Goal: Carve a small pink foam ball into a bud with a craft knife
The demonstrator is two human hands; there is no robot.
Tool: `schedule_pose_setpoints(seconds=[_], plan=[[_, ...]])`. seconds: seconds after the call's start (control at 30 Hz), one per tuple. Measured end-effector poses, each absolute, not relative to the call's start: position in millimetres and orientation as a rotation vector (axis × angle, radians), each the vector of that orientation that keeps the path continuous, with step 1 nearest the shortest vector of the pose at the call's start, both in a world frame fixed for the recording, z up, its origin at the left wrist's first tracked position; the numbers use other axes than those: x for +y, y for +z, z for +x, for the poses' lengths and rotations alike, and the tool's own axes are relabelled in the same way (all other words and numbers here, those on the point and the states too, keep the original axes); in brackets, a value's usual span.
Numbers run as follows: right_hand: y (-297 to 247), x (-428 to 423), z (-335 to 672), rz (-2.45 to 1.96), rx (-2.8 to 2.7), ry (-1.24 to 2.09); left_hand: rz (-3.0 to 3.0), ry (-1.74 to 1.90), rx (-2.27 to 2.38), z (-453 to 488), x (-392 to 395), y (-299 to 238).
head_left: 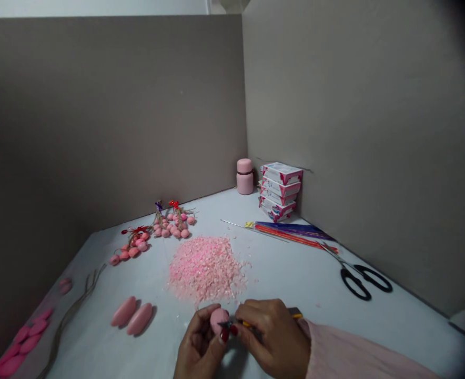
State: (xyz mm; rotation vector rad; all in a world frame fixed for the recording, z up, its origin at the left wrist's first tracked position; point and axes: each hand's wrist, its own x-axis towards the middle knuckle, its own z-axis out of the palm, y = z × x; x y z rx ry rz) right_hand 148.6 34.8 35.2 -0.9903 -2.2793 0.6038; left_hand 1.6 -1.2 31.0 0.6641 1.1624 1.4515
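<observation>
Between the thumb and fingers of my left hand (201,345) is a small rounded pink piece that looks like soap (218,319). My right hand (270,331) is closed round a yellow-handled craft knife (246,323), its dark blade lying against the pink piece. Just beyond both hands spreads a heap of pale pink shavings (204,266). Left of my hands, two smooth pink oval bars (124,311) lie side by side on the white table (161,358).
Scissors (354,276) with black handles lie right, near bundled purple and orange sticks (291,231). Stacked boxes (280,189) and a pink flask (244,177) stand at the back corner. Tied clusters of pink balls (173,226), twine (72,310) and more pink bars (29,342) occupy the left.
</observation>
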Motion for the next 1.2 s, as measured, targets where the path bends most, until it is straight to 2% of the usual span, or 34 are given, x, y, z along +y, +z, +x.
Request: schedule_pose_setpoints(seconds=[0.47, 0.7, 1.2], plan=[[31.3, 36.7, 147.4, -1.085, -2.313, 0.497, 0.84, 1.387, 1.231, -5.8, -1.5, 24.1], [33.8, 52.7, 153.3, -1.334, -2.182, 0.488, 0.754, 1.383, 1.097, -2.6, -4.6, 26.0], [35.4, 36.5, 146.8, -0.952, -2.24, 0.562, 0.574, 1.308, 0.99, -5.2, 4.2, 18.7]])
